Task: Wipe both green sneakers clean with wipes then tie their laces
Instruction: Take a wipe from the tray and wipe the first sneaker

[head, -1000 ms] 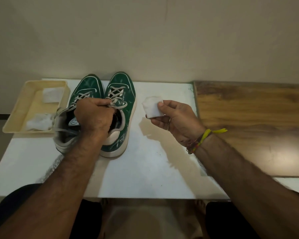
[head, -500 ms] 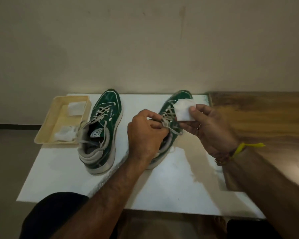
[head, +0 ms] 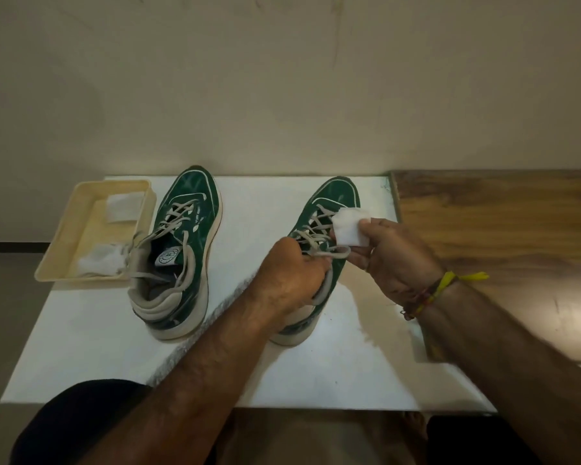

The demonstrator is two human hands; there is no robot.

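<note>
While the left hand point(head: 292, 276) steadies a sneaker point(head: 319, 229), the right hand point(head: 396, 260) pinches a soft folded wipe point(head: 349, 226).

Both forearms are bare, with no sleeves in view. The right wrist point(head: 426, 297) carries knotted thread bands point(head: 445, 285) (one yellow, its loose tail sticking outward). Black shorts point(head: 78, 427) cover the thighs.

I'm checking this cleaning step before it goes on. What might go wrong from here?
1. The left hand grips the right sneaker at its loose laces, so they may be pulled further out.
2. The wipe in the right hand could snag on the lacing.
3. The left sneaker's lace trails over the tray's rim.
</note>
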